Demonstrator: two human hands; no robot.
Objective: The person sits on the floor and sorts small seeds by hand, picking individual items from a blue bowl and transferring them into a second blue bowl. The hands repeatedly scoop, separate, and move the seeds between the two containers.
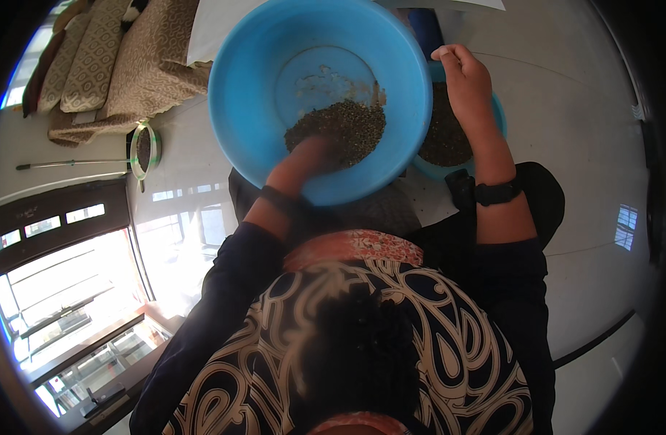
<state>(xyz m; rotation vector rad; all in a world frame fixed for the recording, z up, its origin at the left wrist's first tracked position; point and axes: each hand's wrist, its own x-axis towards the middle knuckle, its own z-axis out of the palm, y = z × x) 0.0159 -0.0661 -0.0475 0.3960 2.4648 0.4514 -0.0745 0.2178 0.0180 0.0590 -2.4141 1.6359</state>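
A large blue plastic basin lies tilted before me, with a heap of small dark seeds or grains on its near side. Into that heap reaches my left hand, blurred, its fingertips hidden, so its grip is unclear. My right hand is raised just right of the basin's rim, its thumb against curled fingers and nothing visible in them. Below it stands a smaller blue tub of dark granular material, partly covered by the big basin and my forearm.
A long-handled strainer or scoop with dark contents is on the glossy tiled floor at left. Beyond it is a cloth-covered seat with patterned cushions. A dark blue object lies past the basin. A bright doorway opens at lower left.
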